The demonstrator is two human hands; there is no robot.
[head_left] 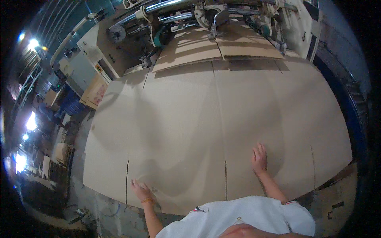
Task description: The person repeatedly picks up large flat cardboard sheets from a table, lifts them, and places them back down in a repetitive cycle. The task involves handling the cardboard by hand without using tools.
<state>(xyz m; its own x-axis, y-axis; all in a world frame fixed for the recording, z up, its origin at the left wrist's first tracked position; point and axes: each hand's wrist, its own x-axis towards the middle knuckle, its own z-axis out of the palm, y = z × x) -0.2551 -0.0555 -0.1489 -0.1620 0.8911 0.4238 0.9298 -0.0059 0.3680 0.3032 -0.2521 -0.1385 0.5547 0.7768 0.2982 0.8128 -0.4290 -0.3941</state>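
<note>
A large, flat sheet of brown cardboard [178,115] with crease lines and cut slots stretches out in front of me. My left hand [141,191] rests on its near left part, just right of a slot, with the fingers apart and a band around the wrist. Farther in and to the right, my right hand [259,159] lies on the same sheet, fingers stretched forward. Neither hand grips anything. Beyond the sheet's far edge, stacked cardboard blanks [190,49] lie partly under the rollers of a machine [178,16].
Pale machine housings [97,47] flank the far end on the left and right. Left of the sheet, a cardboard piece [94,90] leans by the machine. More cardboard [336,202] lies lower at the near right. A dark blue rail [337,87] runs along the right.
</note>
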